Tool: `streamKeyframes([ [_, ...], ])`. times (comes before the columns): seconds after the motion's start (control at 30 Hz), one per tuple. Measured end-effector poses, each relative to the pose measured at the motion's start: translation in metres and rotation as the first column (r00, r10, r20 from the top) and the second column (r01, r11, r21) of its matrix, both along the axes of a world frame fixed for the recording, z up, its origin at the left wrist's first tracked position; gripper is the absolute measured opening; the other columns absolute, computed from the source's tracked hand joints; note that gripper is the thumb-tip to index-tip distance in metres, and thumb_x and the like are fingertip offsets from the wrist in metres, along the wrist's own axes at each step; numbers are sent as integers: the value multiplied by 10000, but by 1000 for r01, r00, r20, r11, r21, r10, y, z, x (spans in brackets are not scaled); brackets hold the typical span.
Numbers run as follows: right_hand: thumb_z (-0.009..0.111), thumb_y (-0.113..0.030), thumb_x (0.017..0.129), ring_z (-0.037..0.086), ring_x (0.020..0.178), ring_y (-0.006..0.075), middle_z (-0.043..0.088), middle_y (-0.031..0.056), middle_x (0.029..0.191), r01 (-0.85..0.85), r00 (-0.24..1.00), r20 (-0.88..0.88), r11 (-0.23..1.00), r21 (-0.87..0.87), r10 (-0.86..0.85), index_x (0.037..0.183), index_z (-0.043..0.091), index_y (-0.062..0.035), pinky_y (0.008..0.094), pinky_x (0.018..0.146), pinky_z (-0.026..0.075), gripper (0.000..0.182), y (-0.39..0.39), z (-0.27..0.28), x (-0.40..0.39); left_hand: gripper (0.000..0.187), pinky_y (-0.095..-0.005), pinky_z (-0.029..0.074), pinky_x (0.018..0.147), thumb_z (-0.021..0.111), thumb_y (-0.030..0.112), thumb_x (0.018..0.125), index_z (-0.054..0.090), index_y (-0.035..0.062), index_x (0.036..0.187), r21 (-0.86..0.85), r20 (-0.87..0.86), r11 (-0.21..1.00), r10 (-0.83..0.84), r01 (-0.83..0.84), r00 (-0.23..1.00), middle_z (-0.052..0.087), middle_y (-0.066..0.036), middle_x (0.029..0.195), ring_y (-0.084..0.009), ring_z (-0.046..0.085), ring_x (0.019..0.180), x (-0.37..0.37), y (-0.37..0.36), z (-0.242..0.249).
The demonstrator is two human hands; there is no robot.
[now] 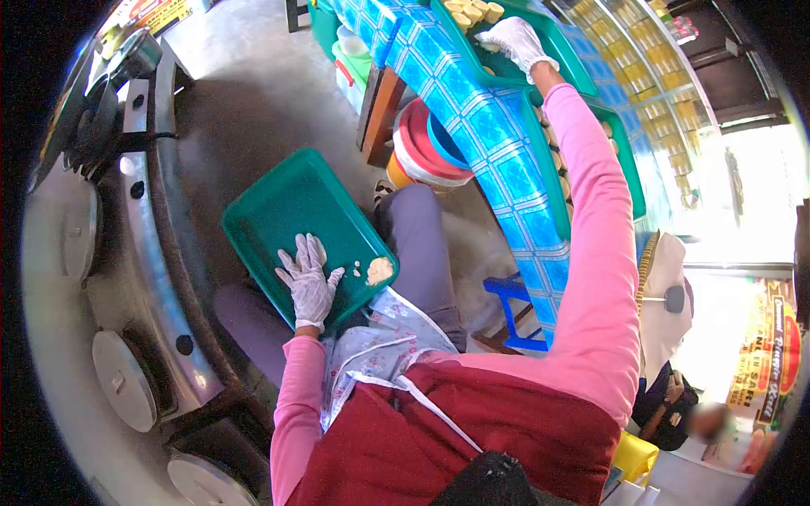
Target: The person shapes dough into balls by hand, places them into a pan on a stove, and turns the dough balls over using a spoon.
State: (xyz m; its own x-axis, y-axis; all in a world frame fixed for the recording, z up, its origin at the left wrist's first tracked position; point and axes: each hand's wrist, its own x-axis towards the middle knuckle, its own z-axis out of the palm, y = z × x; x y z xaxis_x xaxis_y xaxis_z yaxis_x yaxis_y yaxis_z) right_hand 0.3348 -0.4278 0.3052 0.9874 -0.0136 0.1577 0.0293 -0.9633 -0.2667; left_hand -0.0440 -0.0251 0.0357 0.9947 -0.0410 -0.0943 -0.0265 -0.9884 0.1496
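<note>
My left hand [310, 282], in a clear thin glove, lies flat with fingers spread on a green tray [283, 190] resting on my lap. Near that tray's corner sit a pale dough lump [380, 271] and a few crumbs. My right hand [515, 42], gloved too, reaches far out over a second green tray [548, 34] on the table. Its fingers are bent together, and whatever they may hold is hidden. Beside them in that tray stand several short, pale dough pieces [469, 12]. Beneath my right forearm, another green tray [629, 160] holds more pieces, partly covered.
A blue checked cloth [498, 143] covers the table. Below it stand stacked tubs [422, 143] and a blue stool [513, 308]. To the left runs a metal stove counter [139, 202] with round lids [124, 379]. Another person [666, 405] is at lower right, near a display case [650, 76].
</note>
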Motion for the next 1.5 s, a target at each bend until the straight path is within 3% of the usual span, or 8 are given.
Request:
streamKeyframes([
  [0.13,730,-424,758,610,579,202,637,57,629,161,981,-111,987,29,-156,699,657,-8,332,557,480,427,-3,11,-5,978,-712,182,1108,562,604,879,112,94,1583,6,21,1000,-1,1,1000,97,-111,1653,-535,98,1456,5,0,0],
  [0.17,716,-293,735,643,685,205,707,61,780,-310,951,-73,922,-234,301,886,727,-34,333,667,508,299,-10,22,-9,981,-712,182,1108,562,605,878,111,93,1583,-1,19,1000,-4,4,1000,97,-111,1653,-537,101,1455,2,1,1],
  [0.3,636,-94,698,645,868,212,713,118,1091,-578,814,-108,814,-55,571,1298,645,-114,307,899,474,600,-23,7,-9,980,-711,182,1109,556,611,879,118,86,1581,10,8,1000,1,-1,1000,97,-109,1653,-539,105,1453,2,0,1],
  [0.87,709,-247,703,635,726,208,714,87,851,-431,894,-198,893,-133,402,1021,728,-49,324,694,509,375,-3,6,16,989,-712,180,1111,584,600,864,133,88,1579,-7,18,1000,7,-7,1000,108,-101,1652,-532,88,1459,2,0,2],
  [1.13,778,-398,744,633,747,152,699,43,891,26,960,-281,995,101,3,1102,731,-70,298,615,521,488,-16,10,-13,991,-713,179,1110,566,620,864,131,93,1581,-16,25,1000,7,-7,1000,119,-101,1650,-528,86,1461,1,1,1],
  [1.27,736,-307,759,664,929,208,722,98,1093,-203,958,-228,972,-119,172,1312,625,-77,319,761,531,609,-19,30,-25,995,-714,180,1109,568,621,862,130,91,1581,-27,35,1000,12,-11,999,123,-102,1650,-529,87,1460,1,3,-3],
  [1.37,710,-234,738,663,987,232,704,146,1150,-496,865,-196,847,-193,462,1283,636,-48,318,850,507,580,-16,26,-26,996,-713,184,1108,570,619,862,129,90,1581,-14,17,1000,12,-12,1000,119,-102,1650,-529,87,1460,1,1,-2],
  [1.5,685,-169,735,668,979,241,713,151,1095,-464,865,-231,885,-30,445,1180,686,-22,316,909,487,469,-21,14,-14,999,-713,188,1108,581,613,858,129,90,1580,-21,30,1000,8,-7,1000,117,-101,1651,-529,89,1460,1,2,0],
])
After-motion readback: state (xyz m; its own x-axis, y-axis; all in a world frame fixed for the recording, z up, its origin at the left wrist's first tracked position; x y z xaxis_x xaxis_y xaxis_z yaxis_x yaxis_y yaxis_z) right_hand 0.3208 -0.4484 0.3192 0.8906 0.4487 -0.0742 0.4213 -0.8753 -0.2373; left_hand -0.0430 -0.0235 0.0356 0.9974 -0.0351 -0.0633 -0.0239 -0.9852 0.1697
